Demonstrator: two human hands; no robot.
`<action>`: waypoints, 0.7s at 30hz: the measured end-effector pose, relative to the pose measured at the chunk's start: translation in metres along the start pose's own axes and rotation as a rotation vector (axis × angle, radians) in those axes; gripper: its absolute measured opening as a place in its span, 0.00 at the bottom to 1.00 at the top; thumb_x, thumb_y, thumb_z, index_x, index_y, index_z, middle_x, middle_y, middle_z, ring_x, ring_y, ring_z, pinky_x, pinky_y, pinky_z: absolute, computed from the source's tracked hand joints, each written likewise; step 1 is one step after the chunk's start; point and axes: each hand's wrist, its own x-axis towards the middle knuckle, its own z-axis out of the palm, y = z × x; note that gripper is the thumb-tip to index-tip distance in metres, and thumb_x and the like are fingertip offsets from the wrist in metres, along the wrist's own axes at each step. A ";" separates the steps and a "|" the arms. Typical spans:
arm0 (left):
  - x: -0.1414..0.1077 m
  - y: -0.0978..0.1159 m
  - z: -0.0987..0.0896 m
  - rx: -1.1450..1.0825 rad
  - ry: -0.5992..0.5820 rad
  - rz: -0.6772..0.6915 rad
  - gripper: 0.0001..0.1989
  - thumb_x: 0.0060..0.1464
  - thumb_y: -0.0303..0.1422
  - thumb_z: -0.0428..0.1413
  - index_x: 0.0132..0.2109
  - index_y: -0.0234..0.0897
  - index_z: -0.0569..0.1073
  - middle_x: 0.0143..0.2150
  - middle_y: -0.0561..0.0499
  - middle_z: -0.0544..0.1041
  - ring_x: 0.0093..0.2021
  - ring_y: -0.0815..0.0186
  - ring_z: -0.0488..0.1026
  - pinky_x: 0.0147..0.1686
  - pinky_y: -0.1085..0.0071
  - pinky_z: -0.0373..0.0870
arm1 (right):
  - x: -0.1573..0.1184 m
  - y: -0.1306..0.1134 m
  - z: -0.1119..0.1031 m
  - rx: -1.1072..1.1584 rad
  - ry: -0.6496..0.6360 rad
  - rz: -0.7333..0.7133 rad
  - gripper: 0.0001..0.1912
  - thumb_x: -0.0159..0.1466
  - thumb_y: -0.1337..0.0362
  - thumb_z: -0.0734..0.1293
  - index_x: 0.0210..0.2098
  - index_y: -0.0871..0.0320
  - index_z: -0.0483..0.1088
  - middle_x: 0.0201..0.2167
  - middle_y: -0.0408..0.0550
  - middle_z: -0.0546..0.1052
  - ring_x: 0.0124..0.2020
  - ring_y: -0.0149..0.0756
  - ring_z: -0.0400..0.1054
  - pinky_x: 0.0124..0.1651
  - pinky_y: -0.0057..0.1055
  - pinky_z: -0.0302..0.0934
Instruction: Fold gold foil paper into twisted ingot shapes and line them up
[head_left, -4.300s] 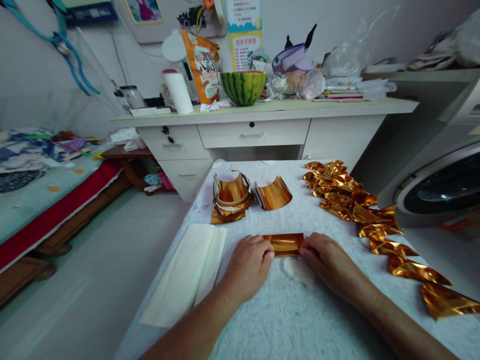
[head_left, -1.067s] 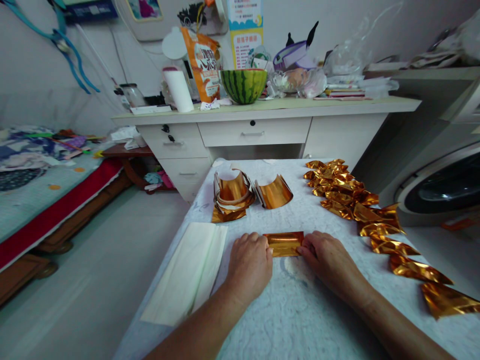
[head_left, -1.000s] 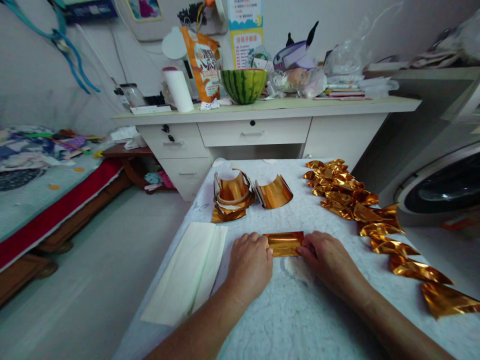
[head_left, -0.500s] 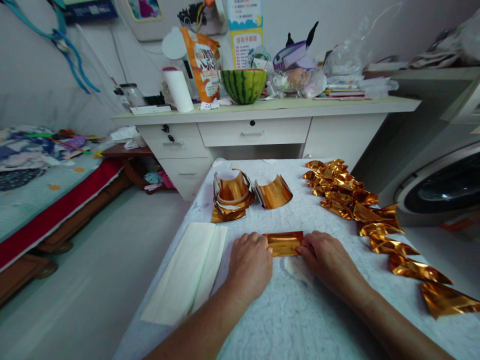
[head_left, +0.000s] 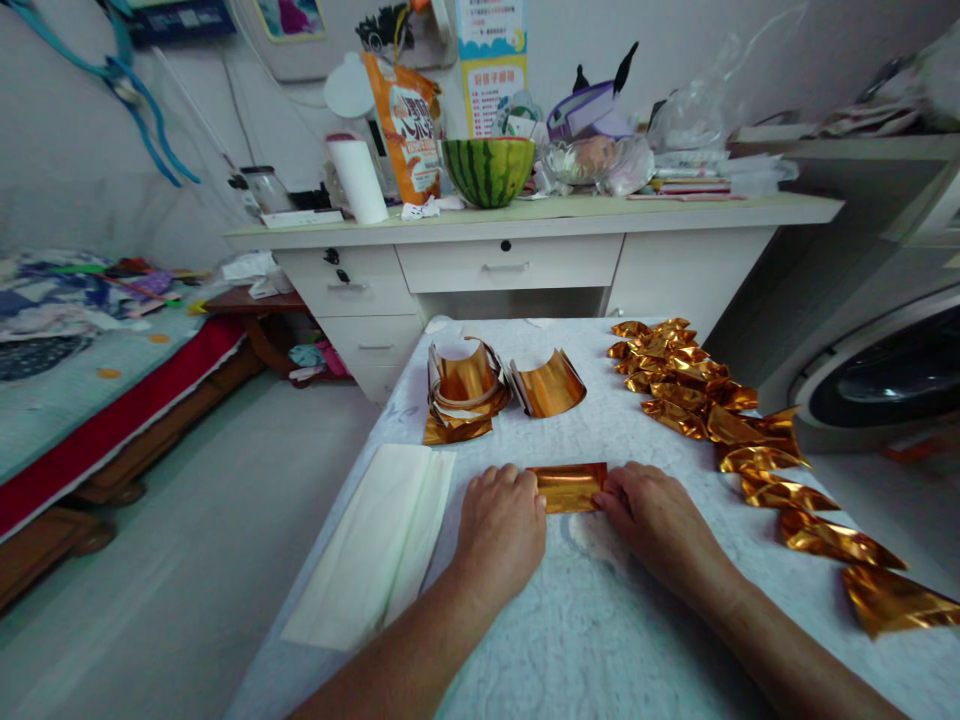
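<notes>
My left hand (head_left: 501,525) grips the left end of a small gold foil sheet (head_left: 571,488), its fingers curled over the edge. At the opposite end, my right hand (head_left: 654,515) pinches the same sheet, which lies low over the cloth-covered table (head_left: 585,640). Just beyond it rests a curved gold foil sheet (head_left: 551,385), with a curled stack of gold foil sheets (head_left: 461,385) to its left. Folded pale paper (head_left: 375,550) lies left of my left hand. Along the right side runs a row of folded gold foil pieces (head_left: 832,538), several of them overlapping.
A white desk (head_left: 510,262) stands behind the table, bearing a half watermelon (head_left: 487,170), an orange snack bag (head_left: 409,130) and a white paper roll (head_left: 358,180). A front-loading washing machine (head_left: 862,300) is at the right; a bed (head_left: 112,390) is at the left.
</notes>
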 end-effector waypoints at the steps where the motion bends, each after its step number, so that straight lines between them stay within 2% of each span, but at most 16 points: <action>1: 0.000 0.000 0.000 -0.003 -0.002 -0.001 0.08 0.61 0.31 0.49 0.36 0.37 0.71 0.38 0.47 0.75 0.42 0.57 0.70 0.43 0.61 0.63 | 0.000 0.000 0.000 0.003 -0.002 -0.002 0.10 0.66 0.63 0.62 0.30 0.57 0.72 0.30 0.49 0.77 0.33 0.39 0.70 0.37 0.32 0.56; 8: 0.001 -0.001 0.002 -0.041 0.007 -0.027 0.02 0.59 0.31 0.51 0.39 0.38 0.68 0.39 0.48 0.75 0.42 0.58 0.69 0.41 0.62 0.62 | 0.000 0.000 0.000 0.014 0.015 -0.003 0.09 0.65 0.63 0.63 0.28 0.56 0.69 0.29 0.48 0.76 0.31 0.39 0.69 0.36 0.32 0.55; 12: 0.000 -0.003 0.004 -0.079 0.019 -0.033 0.05 0.58 0.29 0.52 0.42 0.39 0.65 0.40 0.50 0.75 0.42 0.59 0.69 0.41 0.64 0.61 | -0.001 0.001 0.002 0.027 0.018 0.014 0.08 0.64 0.63 0.63 0.28 0.56 0.66 0.29 0.47 0.75 0.31 0.39 0.68 0.35 0.32 0.54; 18: 0.000 -0.006 0.001 -0.118 0.005 -0.004 0.03 0.59 0.27 0.52 0.38 0.40 0.65 0.37 0.52 0.74 0.40 0.61 0.69 0.41 0.66 0.60 | -0.002 0.000 0.002 0.053 0.029 0.051 0.03 0.64 0.64 0.63 0.34 0.57 0.64 0.29 0.47 0.75 0.32 0.41 0.68 0.35 0.32 0.54; 21: 0.000 -0.008 0.001 -0.129 0.007 0.017 0.04 0.59 0.27 0.51 0.37 0.40 0.66 0.37 0.53 0.74 0.40 0.62 0.68 0.40 0.66 0.59 | -0.002 -0.003 0.000 0.033 0.032 0.033 0.03 0.64 0.66 0.63 0.33 0.57 0.65 0.30 0.48 0.74 0.33 0.41 0.68 0.36 0.33 0.53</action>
